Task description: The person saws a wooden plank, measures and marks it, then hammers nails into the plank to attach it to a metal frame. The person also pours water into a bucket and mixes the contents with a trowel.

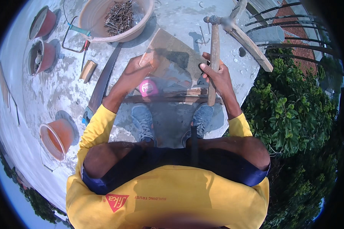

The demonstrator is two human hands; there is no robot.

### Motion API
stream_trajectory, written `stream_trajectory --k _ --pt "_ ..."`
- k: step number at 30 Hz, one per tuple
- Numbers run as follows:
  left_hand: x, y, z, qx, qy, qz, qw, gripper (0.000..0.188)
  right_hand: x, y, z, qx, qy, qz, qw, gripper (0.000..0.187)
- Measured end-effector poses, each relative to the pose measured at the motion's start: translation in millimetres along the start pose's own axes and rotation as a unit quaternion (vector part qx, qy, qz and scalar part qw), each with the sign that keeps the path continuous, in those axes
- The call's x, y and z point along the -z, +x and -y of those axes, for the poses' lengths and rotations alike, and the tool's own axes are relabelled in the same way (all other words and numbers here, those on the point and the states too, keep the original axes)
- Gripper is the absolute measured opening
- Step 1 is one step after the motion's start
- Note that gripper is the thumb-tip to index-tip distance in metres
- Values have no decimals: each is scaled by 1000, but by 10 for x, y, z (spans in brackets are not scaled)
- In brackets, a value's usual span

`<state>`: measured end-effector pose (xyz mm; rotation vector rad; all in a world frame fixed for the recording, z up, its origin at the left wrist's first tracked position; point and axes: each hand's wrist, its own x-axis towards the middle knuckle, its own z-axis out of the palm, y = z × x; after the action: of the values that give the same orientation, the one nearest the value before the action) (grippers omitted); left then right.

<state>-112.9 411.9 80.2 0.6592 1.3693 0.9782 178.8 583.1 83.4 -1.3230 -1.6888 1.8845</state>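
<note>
A flat brown board [176, 51], thin and roughly four-sided, is held tilted above my shoes. My left hand [144, 64] grips its left edge, with the fingers partly hidden and blurred. My right hand [219, 76] is closed around a hammer [214, 45], its wooden handle upright and the metal head at the far end. The right thumb points at the board's right corner; whether it touches cannot be made out. Below the board, a pink tape measure [148, 87] lies by my left shoe. Narrow wood strips [191, 92] lie crosswise in front of both shoes.
A wide tub [91, 23] with many nails stands far left, near a hacksaw [67, 47]. A handsaw [105, 76] and a small wood block [88, 71] lie left of my arm. An orange bucket [59, 138] is nearer. Timber [252, 47], bars and leafy branches border the right edge.
</note>
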Motion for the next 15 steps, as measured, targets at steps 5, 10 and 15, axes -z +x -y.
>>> stream_trajectory --k 5,10,15 --pt "-331 425 498 32 -308 -81 948 39 42 -129 -138 -24 -213 -65 975 58" --pt "-259 491 768 38 -327 -106 938 39 139 -457 -459 -19 -255 -4 967 57" --pt "-61 158 763 -12 -325 -96 941 42 284 -548 -881 36 -372 -124 919 55"
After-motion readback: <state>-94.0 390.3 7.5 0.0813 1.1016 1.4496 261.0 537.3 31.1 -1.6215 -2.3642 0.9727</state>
